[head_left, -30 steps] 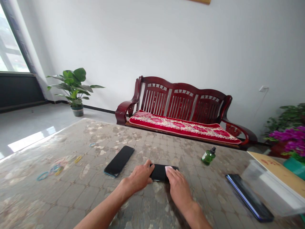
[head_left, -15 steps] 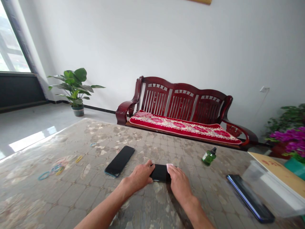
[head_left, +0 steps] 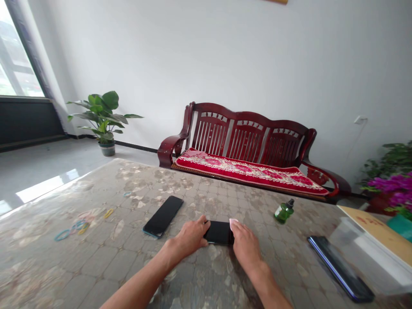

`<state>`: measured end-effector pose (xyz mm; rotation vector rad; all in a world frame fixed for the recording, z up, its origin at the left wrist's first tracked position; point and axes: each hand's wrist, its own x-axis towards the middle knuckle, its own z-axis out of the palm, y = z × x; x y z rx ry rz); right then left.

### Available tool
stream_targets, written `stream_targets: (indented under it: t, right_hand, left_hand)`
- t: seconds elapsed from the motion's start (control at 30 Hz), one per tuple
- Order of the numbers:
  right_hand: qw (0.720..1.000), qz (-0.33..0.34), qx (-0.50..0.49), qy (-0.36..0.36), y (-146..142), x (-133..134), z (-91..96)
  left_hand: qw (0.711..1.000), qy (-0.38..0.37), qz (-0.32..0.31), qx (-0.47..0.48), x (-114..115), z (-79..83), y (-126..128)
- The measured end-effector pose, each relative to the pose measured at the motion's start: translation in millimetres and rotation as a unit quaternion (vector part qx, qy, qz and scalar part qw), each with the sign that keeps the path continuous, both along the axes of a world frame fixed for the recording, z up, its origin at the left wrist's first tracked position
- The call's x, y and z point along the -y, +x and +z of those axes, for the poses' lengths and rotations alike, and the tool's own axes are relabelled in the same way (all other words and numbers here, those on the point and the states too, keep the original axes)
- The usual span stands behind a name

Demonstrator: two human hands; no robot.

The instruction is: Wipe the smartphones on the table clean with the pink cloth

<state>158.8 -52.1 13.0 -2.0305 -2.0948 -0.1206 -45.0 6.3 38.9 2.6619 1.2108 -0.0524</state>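
A black smartphone (head_left: 219, 233) lies flat and crosswise on the patterned table cover (head_left: 180, 274). My left hand (head_left: 190, 234) grips its left end between thumb and fingers. At the right end, my right hand (head_left: 246, 244) has its fingers closed on a small pale pink cloth (head_left: 233, 222), pressed to the phone's edge; most of the cloth is hidden under the fingers. Left of my hands lies a second black phone (head_left: 163, 216) with a blue edge. A green spray bottle (head_left: 283, 212) stands upright beyond my right hand.
Several coloured elastic bands (head_left: 77, 227) lie at the left of the table. A third phone with a blue-purple edge (head_left: 340, 268) rests at the right, beside a clear plastic box (head_left: 363, 253). Behind the table stands a dark red wooden bench (head_left: 244, 137).
My right hand and the cloth have shifted slightly right along the phone's right end. The left hand keeps its hold, and the whole view has moved a little.
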Motion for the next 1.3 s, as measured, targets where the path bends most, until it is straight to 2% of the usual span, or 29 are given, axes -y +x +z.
stream_targets:
  t: [0.17, 0.23, 0.3, 0.5, 0.63, 0.8, 0.9, 1.07, 1.17, 1.3]
  right_hand:
    - [0.998, 0.065, -0.019, 0.013, -33, 4, -8.3]
    - [0.996, 0.083, -0.036, 0.012, -35, 7, -9.6]
    - [0.996, 0.077, -0.049, 0.014, -26, 8, -9.7]
    - [0.998, -0.003, -0.055, 0.028, 19, 3, -10.0]
    - [0.999, -0.002, -0.035, 0.012, 3, 6, -11.0]
    - [0.996, 0.079, -0.025, 0.032, -22, 18, -14.7]
    - [0.995, 0.078, -0.033, 0.049, -10, 22, -16.1]
    - [0.998, 0.011, -0.019, 0.061, 14, 18, -16.2]
    - [0.997, 0.025, -0.009, 0.070, 1, 17, -19.7]
    - [0.991, 0.100, -0.012, 0.091, -30, 22, -26.6]
  left_hand:
    - [1.000, -0.001, -0.004, 0.001, 0, 2.2, -1]
    - [1.000, 0.001, -0.006, 0.001, 1, 3.5, -1]
    - [1.000, 0.001, -0.005, -0.001, 1, 4.6, -1]
    - [1.000, 0.002, -0.001, -0.011, 2, 4.8, 1]
    - [1.000, 0.009, 0.002, -0.011, 3, 3.6, 1]
    - [1.000, 0.020, -0.010, -0.014, 2, 0.9, 0]
    - [1.000, 0.025, -0.007, -0.016, 3, 0.1, 1]
    - [0.999, 0.044, -0.002, -0.027, 7, 0.7, 3]
    - [0.998, 0.052, 0.003, -0.029, 9, 1.1, 5]
    - [0.997, 0.068, -0.003, -0.030, 10, 0.7, 5]
